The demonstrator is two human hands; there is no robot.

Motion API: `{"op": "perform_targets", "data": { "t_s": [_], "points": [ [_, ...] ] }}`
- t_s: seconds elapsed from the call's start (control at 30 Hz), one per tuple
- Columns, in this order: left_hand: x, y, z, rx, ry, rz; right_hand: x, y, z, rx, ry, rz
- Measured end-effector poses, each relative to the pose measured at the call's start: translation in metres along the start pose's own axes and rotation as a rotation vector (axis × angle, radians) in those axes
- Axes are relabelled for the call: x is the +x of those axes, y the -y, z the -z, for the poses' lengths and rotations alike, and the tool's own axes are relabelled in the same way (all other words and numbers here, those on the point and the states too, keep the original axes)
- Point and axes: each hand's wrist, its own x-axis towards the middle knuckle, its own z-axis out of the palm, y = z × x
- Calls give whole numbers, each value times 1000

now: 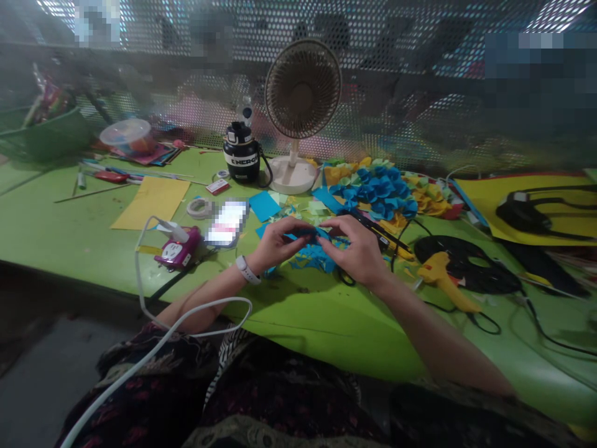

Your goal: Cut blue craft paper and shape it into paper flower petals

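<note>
My left hand [278,241] and my right hand [353,249] meet above the green table [84,230], both pinching a small folded piece of blue paper [311,234]. A white band sits on my left wrist. Loose blue paper scraps [313,258] lie just under my hands. Behind them a heap of folded blue paper flowers [382,190] sits among yellow and green ones.
A yellow glue gun [443,280] on a black mat lies to the right with black cables. A phone [226,224], a pink power adapter [177,252] with white cable, a tape roll [200,207], a black bottle [241,155] and a desk fan [301,99] stand left and behind.
</note>
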Motion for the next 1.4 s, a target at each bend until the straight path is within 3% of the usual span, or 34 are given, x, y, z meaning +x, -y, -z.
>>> {"op": "perform_targets", "data": {
  "t_s": [0.33,1.03,1.4],
  "points": [
    [-1,1,-2,-51,13,47,1,0,1,-27,-5,99],
    [-1,-1,-1,-44,41,91,1,1,2,-53,24,92],
    [-2,-1,-4,-102,17,124,1,2,2,-90,-7,165]
  ]
}}
